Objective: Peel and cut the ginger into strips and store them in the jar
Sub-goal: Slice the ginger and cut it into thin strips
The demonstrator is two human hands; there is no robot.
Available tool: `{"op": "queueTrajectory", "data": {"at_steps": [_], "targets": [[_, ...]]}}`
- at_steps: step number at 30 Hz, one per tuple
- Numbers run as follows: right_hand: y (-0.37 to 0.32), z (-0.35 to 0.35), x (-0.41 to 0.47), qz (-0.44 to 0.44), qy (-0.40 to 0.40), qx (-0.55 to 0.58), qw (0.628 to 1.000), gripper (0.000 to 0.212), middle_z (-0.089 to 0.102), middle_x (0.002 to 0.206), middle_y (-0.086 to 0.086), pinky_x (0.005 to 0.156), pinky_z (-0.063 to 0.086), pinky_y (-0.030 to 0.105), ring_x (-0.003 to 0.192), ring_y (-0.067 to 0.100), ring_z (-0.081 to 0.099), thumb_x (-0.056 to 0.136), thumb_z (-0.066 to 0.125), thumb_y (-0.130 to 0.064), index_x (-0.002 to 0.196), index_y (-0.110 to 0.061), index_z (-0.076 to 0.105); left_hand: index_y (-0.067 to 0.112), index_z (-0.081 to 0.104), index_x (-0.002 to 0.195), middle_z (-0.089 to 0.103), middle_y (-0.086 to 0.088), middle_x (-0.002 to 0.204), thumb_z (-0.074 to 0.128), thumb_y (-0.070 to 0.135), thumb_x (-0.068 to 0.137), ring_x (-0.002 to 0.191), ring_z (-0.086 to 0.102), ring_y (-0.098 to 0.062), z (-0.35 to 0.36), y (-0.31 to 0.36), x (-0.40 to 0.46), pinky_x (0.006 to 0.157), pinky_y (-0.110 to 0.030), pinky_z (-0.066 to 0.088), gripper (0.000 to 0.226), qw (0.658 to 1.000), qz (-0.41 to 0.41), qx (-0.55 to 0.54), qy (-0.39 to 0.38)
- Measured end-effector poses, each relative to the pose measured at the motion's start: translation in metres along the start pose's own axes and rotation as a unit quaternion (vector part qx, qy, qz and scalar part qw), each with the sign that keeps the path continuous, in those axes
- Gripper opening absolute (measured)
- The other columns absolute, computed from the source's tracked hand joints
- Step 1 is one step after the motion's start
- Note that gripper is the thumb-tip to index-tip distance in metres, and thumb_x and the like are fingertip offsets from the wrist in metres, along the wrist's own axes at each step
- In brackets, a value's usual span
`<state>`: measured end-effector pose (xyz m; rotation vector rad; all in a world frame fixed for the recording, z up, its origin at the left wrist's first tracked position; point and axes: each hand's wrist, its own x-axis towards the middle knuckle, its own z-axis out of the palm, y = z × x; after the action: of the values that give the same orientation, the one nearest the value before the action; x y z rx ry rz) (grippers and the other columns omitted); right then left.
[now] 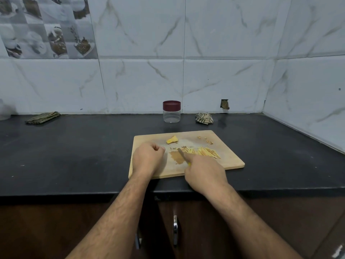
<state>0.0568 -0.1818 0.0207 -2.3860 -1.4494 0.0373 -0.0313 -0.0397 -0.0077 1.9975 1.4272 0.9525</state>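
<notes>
A wooden cutting board (229,146) lies on the black counter. Thin yellow ginger strips (207,152) are spread across its right middle. A peeled ginger chunk (172,140) sits near the board's far edge. My right hand (204,171) grips a knife (182,155) with a yellow handle, its blade pointing left and away over the board beside the strips. My left hand (148,158) rests on the board's left part with fingers curled and holds nothing I can see. A clear jar (171,114) with a maroon lid stands shut behind the board, by the wall.
Small peel scraps (208,141) lie at the board's far right, and a brownish patch (176,157) marks its middle. A crumpled cloth (204,118) sits right of the jar, a folded cloth (43,117) at far left. Cabinet handles (175,230) hang below the counter edge.
</notes>
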Motion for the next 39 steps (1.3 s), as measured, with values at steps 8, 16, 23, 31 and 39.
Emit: {"op": "queueTrajectory", "data": {"at_steps": [8,16,23,31,39], "targets": [[-0.001,-0.005,0.015,0.017,-0.032,-0.025,0.999,0.062,0.06,0.131,0.001,0.085,0.046,0.034,0.117,0.024,0.056,0.093,0.041,-0.013,0.148,-0.042,0.037,0.021,0.064,0.066,0.061,0.011,0.067,0.059,0.035,0.092,0.07,0.053,-0.013,0.001,0.003,-0.003,0.064,-0.026,0.036,0.03,0.999,0.008,0.039,0.008],[0.017,-0.006,0.008,0.054,0.003,-0.003,0.999,0.057,0.062,0.126,-0.002,0.075,0.041,0.031,0.114,0.024,0.057,0.092,0.041,-0.013,0.144,-0.037,0.045,0.023,0.063,0.065,0.063,0.011,0.07,0.059,0.036,0.092,0.073,0.057,-0.014,0.001,0.004,-0.005,0.063,-0.027,0.038,0.031,0.999,0.012,0.049,0.005],[-0.011,-0.003,0.025,0.016,-0.009,-0.029,0.999,0.049,0.064,0.119,0.002,0.074,0.042,0.032,0.109,0.024,0.059,0.092,0.046,-0.015,0.138,-0.031,0.052,0.024,0.063,0.067,0.066,0.009,0.075,0.059,0.037,0.092,0.077,0.058,-0.016,0.001,0.004,-0.005,0.067,-0.026,0.039,0.029,0.999,0.01,0.05,0.006],[0.016,-0.007,0.023,0.073,0.002,-0.035,0.997,0.047,0.065,0.116,0.0,0.071,0.04,0.03,0.106,0.024,0.059,0.089,0.043,-0.012,0.13,-0.031,0.058,0.023,0.064,0.068,0.064,0.01,0.072,0.06,0.037,0.092,0.075,0.059,-0.015,0.002,0.002,-0.004,0.064,-0.026,0.039,0.029,0.998,0.018,0.052,0.009],[0.016,-0.004,-0.001,0.019,0.002,-0.027,0.999,0.053,0.063,0.124,-0.002,0.081,0.048,0.033,0.111,0.021,0.058,0.096,0.042,-0.02,0.145,-0.039,0.043,0.023,0.069,0.073,0.068,0.008,0.077,0.06,0.039,0.092,0.08,0.062,-0.017,0.004,0.001,-0.002,0.066,-0.027,0.042,0.027,0.998,0.022,0.055,0.01]]}}
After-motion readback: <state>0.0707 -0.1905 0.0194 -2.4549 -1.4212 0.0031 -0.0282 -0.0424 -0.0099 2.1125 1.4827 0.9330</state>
